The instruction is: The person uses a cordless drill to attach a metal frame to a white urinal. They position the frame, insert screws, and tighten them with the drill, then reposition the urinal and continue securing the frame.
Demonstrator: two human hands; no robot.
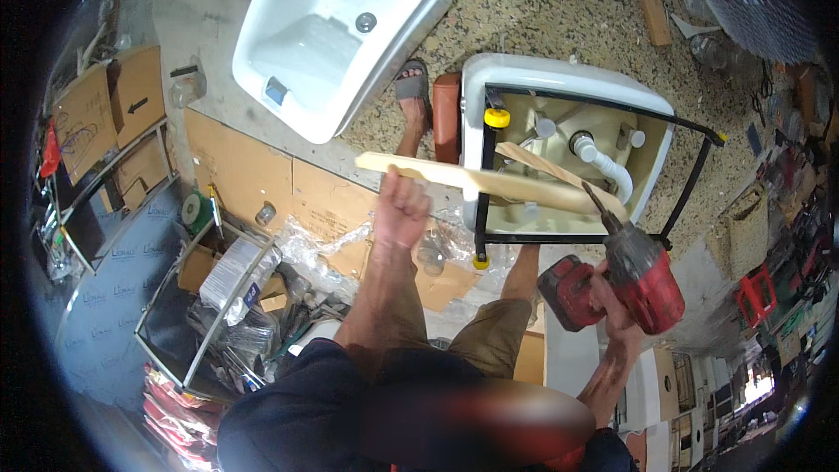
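Observation:
A pale wooden strip [472, 177] is gripped near its left end by my left hand [402, 210], fingers closed around it. My right hand [616, 308] is wrapped round a red and black cordless drill [645, 284]. The drill's bit points up and left, beside the right end of the strip; whether it touches the wood I cannot tell. Beyond the strip lies an overturned white sink [568, 72] with a white corrugated drain pipe [607, 168] and a black metal frame [690, 188] with yellow feet. Another wooden piece [533, 160] rests across the sink's underside.
A second white sink [306, 44] stands upright at the far left. Flattened cardboard [240, 157] and clear plastic wrap [306, 249] cover the floor nearby. On the left, a metal-framed bin [188, 371] holds tools and scraps. A red-brown box [447, 114] touches the overturned sink's left side.

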